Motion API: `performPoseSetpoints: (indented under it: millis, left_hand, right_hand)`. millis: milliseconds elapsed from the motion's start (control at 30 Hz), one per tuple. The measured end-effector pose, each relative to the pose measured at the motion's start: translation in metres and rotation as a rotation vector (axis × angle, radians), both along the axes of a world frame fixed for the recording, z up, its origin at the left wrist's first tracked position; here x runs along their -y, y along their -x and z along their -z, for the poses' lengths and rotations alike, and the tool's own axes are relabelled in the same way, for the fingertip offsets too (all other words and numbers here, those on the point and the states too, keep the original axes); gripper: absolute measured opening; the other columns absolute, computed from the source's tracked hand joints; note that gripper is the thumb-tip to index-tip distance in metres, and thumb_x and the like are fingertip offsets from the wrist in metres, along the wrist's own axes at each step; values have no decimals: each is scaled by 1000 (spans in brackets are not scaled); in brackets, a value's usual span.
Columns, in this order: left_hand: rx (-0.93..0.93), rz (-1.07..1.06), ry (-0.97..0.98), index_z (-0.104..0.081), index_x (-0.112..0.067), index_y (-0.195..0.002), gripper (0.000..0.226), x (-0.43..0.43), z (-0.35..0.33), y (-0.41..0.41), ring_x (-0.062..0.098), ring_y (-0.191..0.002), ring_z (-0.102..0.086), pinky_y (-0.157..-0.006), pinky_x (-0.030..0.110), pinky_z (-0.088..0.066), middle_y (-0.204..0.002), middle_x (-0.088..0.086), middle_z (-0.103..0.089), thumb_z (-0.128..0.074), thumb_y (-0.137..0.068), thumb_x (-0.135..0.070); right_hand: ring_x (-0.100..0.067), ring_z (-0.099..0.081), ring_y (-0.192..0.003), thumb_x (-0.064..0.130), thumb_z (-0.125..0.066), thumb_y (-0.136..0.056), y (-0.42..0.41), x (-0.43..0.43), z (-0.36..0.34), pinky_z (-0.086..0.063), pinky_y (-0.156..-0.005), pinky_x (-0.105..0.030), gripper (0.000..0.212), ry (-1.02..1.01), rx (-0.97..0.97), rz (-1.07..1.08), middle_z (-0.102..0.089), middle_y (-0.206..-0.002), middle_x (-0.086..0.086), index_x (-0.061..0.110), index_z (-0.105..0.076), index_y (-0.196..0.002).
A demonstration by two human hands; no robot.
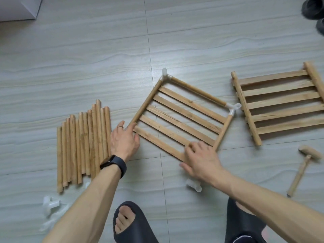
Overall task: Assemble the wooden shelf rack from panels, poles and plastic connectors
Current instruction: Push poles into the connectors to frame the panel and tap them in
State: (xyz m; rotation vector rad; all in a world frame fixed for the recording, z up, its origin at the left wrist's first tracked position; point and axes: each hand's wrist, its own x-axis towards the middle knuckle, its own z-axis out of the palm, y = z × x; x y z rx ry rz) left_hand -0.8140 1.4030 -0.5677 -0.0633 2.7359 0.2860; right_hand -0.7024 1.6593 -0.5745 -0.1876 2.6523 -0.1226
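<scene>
Centrally on floor [87,50]: slatted panel [178,120] lying flat, white connectors [164,74] on far and right corners. Left hand [125,141] at panel's left corner, fingers straight, index touching side pole end. Right hand [201,160] lies on near slat, fingers bent (gripping or merely pressing: cannot tell). Loose poles [84,146] left; second panel [280,102] and mallet [301,167] right.

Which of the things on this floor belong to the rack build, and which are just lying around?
For the job: panel with corner connectors, second panel, stack of poles, loose connectors, wooden mallet.
Lying about: white box, dark shoes.
</scene>
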Motion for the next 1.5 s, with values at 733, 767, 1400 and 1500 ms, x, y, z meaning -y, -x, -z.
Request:
performPoseSetpoints:
  millis: [733, 767, 1400, 1500]
  left_hand:
    - [-30, -321, -219, -67, -14, -77, 35, 36, -9, -39, 29, -80, -58, -64, 36, -44, -82, 9, -63, -50, -97, -37]
    - [-94, -329, -129, -66, -16, -83, 31, 46, -10, -37, 30, -87, -57, -71, 37, -47, -90, 7, -60, -50, -97, -39]
    - [347, -363, -97, -68, -16, -74, 28, 52, -10, -24, 14, -60, -54, -55, 24, -38, -68, -4, -59, -65, -87, -41]
    - [397, -571, -863, -70, -16, -76, 16, 33, -28, -19, 14, -58, -38, -52, 23, -32, -67, -1, -47, -70, -87, -28]
  right_hand:
    - [-30, -55, -96, 30, -40, -105, 44, -17, 7, -53, -69, -37, 21, -171, 11, -8, -48, -115, -6, 26, -42, -126]
    - [-31, -55, -96, 30, -41, -104, 46, -12, 6, -52, -71, -38, 22, -193, 1, -14, -48, -117, -6, 26, -42, -126]
    - [-34, -41, -138, 47, -48, -98, 43, 24, -6, -41, -111, -44, 57, 144, 133, 134, -39, -156, -8, 23, -42, -149]
    - [-20, -54, -128, 59, -54, -95, 49, 27, -19, -43, -107, -36, 60, 517, 101, 469, -59, -139, -1, 22, -54, -141]
